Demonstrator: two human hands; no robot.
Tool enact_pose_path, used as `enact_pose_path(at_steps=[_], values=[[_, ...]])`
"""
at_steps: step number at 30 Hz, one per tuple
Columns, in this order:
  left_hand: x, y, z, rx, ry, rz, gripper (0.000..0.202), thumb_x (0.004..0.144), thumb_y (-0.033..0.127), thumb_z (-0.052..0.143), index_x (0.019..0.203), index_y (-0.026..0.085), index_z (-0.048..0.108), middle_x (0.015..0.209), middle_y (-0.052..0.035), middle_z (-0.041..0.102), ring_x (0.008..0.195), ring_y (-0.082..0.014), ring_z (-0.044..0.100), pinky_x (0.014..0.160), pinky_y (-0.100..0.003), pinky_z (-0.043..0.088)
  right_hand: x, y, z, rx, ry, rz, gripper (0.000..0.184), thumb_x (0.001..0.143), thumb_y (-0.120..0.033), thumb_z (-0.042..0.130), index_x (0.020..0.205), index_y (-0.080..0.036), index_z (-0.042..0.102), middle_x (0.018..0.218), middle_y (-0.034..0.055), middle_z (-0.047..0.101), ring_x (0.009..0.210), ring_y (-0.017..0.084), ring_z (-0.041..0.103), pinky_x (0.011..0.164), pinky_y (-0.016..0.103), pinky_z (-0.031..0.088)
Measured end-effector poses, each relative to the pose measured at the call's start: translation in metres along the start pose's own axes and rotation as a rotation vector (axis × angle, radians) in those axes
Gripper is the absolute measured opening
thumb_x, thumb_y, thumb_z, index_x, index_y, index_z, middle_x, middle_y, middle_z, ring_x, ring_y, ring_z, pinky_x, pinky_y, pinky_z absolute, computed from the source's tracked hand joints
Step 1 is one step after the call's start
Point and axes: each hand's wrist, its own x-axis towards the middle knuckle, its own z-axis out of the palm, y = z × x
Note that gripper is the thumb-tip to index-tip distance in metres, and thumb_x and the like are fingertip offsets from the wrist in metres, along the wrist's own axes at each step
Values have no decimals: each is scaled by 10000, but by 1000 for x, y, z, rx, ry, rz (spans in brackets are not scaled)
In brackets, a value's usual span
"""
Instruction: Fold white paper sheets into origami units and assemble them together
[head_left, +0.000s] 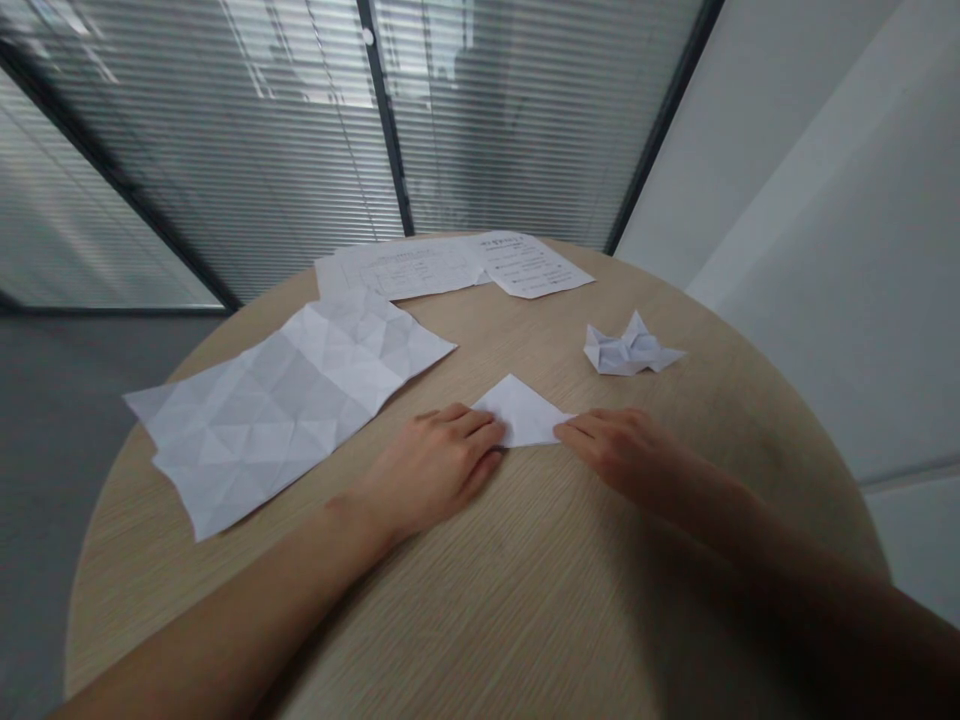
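A small white paper folded into a triangle point(520, 408) lies flat on the round wooden table point(525, 600). My left hand point(435, 462) rests on the table with its fingers pressed together on the triangle's left corner. My right hand point(619, 448) lies palm down, its fingertips pressing the triangle's right corner. Both hands hold the paper flat against the tabletop.
A large creased white sheet point(289, 395) lies unfolded at the left. A finished folded paper model point(628, 350) sits at the right. Two printed sheets point(457, 264) lie at the far edge. Behind the table are glass walls with blinds and a white wall on the right.
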Motion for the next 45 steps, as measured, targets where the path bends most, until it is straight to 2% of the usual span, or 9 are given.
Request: enact_pose_path(at_steps=[4,8,13,15,17,22,36,42,45], values=[[4,7,0,14,21,-74,454,977,421,530,1335,143,551,1216,-122,689,1075,-310,644,920,-494,550,2,5,-1,-37,279,-30,187,900,-33,536,897,-146,684,813,80,720,723,207,650,640,320,484],[8,13,2,34,62,-125,400,1004,312,456,1361,148,533,1200,-124,693,1012,-310,646,863,-491,548,3,2,-11,97,618,-19,215,943,-55,496,1006,-183,658,913,67,717,827,190,649,775,331,524],[8,14,-2,-261,212,-289,324,993,206,384,1212,150,616,1054,-100,717,914,-237,655,809,-375,513,4,-10,-23,195,1045,384,262,869,-128,616,1104,-242,625,1074,91,651,1038,265,617,916,457,501],[9,17,-4,-445,285,-384,295,997,255,380,1001,156,658,857,-57,693,763,-191,624,702,-313,474,7,-19,-24,454,999,456,191,849,-182,647,1028,-240,617,975,66,639,917,238,636,819,427,535],[10,22,-5,-632,328,-437,331,995,314,384,838,166,635,712,-13,621,650,-157,552,611,-275,414,12,-29,-20,838,766,455,159,846,-222,647,997,-238,598,888,28,625,774,187,641,697,362,550],[11,35,-3,-1031,303,-378,350,976,449,449,917,176,659,729,14,594,617,-125,483,556,-234,371,24,-46,-7,1366,448,514,257,804,-350,684,1010,-227,593,962,46,620,856,189,630,719,351,545],[8,38,-3,-952,361,-203,359,1014,375,419,1208,186,654,1170,-84,721,1070,-217,665,937,-356,516,25,-46,2,1610,503,423,412,774,-537,754,944,-234,532,885,14,605,798,161,605,671,299,532],[3,42,-2,-681,323,-152,399,934,207,449,1325,169,518,1152,-98,725,975,-198,705,864,-370,570,25,-53,-2,1562,456,485,343,797,-406,712,1026,-235,521,939,38,673,833,181,673,722,337,588],[2,45,0,-573,367,-215,283,869,155,466,1132,167,568,910,-52,730,777,-177,695,697,-313,558,25,-55,-7,1476,459,514,246,778,-276,645,985,-231,520,903,31,689,797,181,686,671,315,581]])
